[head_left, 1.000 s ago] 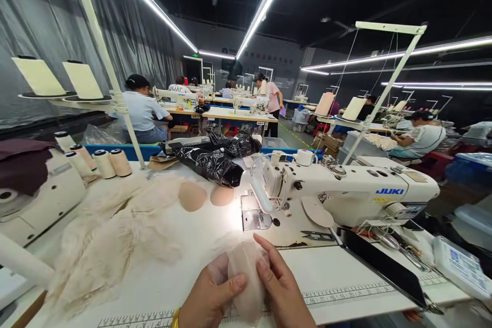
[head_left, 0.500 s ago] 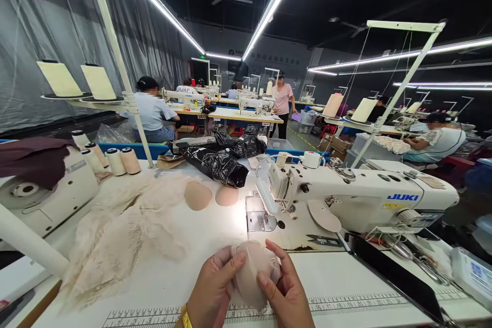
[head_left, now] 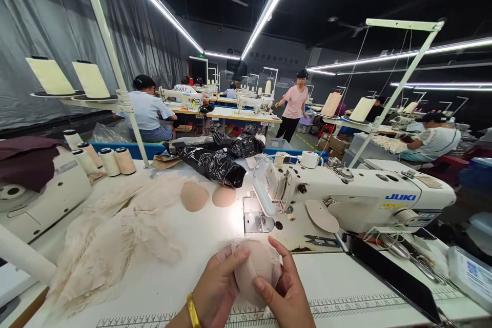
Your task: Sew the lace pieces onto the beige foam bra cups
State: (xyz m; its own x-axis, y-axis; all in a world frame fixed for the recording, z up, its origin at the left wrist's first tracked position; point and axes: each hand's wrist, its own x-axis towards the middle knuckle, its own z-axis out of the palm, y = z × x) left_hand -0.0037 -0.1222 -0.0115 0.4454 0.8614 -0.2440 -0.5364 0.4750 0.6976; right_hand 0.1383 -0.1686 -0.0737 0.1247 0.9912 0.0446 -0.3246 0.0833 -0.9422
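Observation:
Between both hands, low in the middle of the head view, is a beige bra cup (head_left: 255, 271) with thin fabric around its edge. My left hand (head_left: 219, 284) grips its left side, thumb on top, fingers hidden beneath. My right hand (head_left: 284, 289) pinches the right side, with the thumb on the front and the index finger raised along the edge. Just beyond stands a white sewing machine (head_left: 346, 195), its needle area lit. Two more beige cups (head_left: 195, 197) lie on the table to the left of the needle plate. Another pale cup (head_left: 322, 216) rests against the machine.
Sheer beige lace (head_left: 103, 236) spreads over the left of the table. Black plastic bags (head_left: 213, 164) lie at the back. Thread snips (head_left: 321, 241) and a black tablet-like slab (head_left: 392, 277) are at the right. A printed ruler (head_left: 338, 303) runs along the front edge. Several people sit or stand beyond.
Both hands keep hold of the bra cup, and the left hand and wrist have shifted slightly. The view has turned a little. A person in pink in the background has moved right.

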